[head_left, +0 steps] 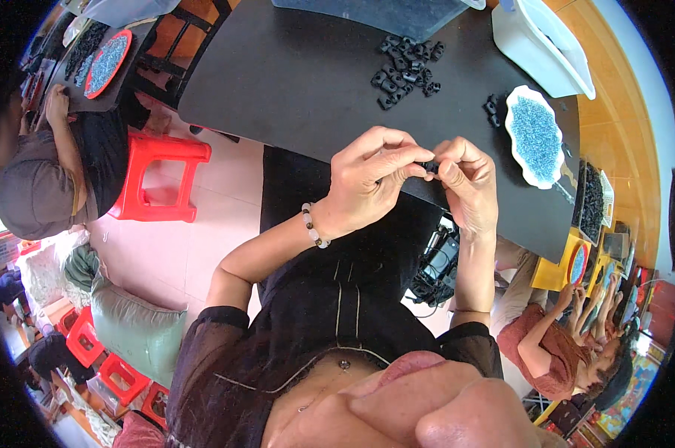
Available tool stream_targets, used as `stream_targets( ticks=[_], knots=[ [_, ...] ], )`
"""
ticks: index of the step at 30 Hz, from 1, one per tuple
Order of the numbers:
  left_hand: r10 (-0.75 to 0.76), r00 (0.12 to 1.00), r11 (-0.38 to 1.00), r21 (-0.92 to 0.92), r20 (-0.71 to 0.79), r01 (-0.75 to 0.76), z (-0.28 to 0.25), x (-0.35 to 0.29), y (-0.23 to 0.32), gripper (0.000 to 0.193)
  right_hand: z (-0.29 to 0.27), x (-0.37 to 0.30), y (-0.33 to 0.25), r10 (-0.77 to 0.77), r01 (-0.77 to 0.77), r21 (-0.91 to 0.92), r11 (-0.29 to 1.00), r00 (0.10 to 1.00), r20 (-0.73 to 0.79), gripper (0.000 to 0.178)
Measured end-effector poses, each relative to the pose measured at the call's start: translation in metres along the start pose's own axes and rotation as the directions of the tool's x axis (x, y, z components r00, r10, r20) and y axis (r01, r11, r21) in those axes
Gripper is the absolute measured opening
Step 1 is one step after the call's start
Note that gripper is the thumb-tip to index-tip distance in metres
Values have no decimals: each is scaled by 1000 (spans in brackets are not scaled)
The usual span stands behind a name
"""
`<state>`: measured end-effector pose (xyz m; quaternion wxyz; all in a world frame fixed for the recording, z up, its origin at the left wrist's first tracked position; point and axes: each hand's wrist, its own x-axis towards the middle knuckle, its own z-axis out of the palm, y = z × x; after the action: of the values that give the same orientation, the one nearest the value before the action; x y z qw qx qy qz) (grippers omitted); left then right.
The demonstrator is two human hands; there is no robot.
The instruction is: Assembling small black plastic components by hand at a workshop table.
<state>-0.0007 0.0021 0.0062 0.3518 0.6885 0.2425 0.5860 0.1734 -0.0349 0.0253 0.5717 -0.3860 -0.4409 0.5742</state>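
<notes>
My left hand point(369, 178) and my right hand point(468, 187) meet just off the near edge of the dark table point(278, 82). Between their fingertips is a small black plastic part point(429, 167), mostly covered by the fingers. Both hands pinch it, thumbs against forefingers. Beyond them on the tabletop lies a loose pile of similar small black plastic parts point(406, 69). A few more black pieces point(492, 110) sit beside a white scalloped dish point(511, 134), which is full of tiny shiny bluish pieces too small to make out.
A clear plastic bin point(382, 16) and a white tub point(539, 46) stand along the table's far side. At left, a person sits on a red stool point(162, 175) near a red dish point(107, 63). Several people work at the right. A green sack point(140, 328) lies lower left.
</notes>
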Motion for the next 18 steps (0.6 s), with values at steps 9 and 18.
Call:
stream_targets(
  ticks=[9,18],
  knots=[
    [-27,1000,996,84,15,25,6,-9,-9,12,8,-7,7,-19,13,-86,996,997,-71,13],
    [-187,982,978,-93,-21,184,4,13,-13,29,-17,36,-57,-193,93,-609,788,976,-101,13]
  ],
)
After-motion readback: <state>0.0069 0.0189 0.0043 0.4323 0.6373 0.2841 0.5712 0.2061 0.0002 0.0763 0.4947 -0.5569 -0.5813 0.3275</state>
